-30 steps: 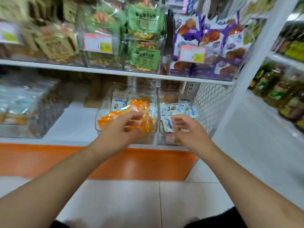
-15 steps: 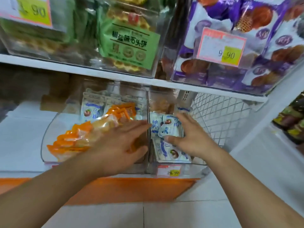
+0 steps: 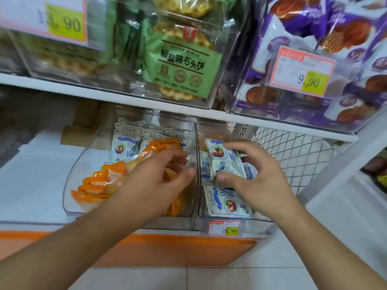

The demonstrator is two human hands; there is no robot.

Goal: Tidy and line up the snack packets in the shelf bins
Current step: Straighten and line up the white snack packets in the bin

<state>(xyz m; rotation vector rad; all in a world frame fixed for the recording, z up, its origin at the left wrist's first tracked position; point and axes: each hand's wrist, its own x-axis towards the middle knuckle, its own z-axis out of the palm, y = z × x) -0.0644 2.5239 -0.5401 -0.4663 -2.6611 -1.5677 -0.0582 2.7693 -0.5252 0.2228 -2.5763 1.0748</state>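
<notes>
Nearest the camera, two bare forearms reach up from the bottom edge toward the lower shelf, over pale floor tiles and an orange base strip (image 3: 178, 248). A price tag (image 3: 224, 227) reading 29.90 is clipped to the front of the right clear bin (image 3: 234, 221).

The left hand (image 3: 150, 185) is inside the left clear bin (image 3: 71, 181), its fingers (image 3: 178, 156) curled and closed on the orange packets (image 3: 102, 181), which lie in an overlapping row slanting from the bin's front left toward its back right. The right hand (image 3: 261, 181) is in the right clear bin, its fingers spread, with thumb and fingertips pinched around one white-and-blue packet (image 3: 226, 164) lying on top of the heap there. Another white-and-blue packet (image 3: 225, 203) lies flat just in front of that hand, against the bin's front wall.

Behind the orange packets, more white packets (image 3: 129, 143) stand upright in rows at the back of the left clear bin. A white wire mesh panel (image 3: 293, 155) closes the shelf on the right.

Further up, on the shelf above, clear bins hold green biscuit packs (image 3: 184, 65) and purple pastry packs (image 3: 314, 24), with price tags showing 13.90 (image 3: 62, 24) and 9.90 (image 3: 301, 72).
</notes>
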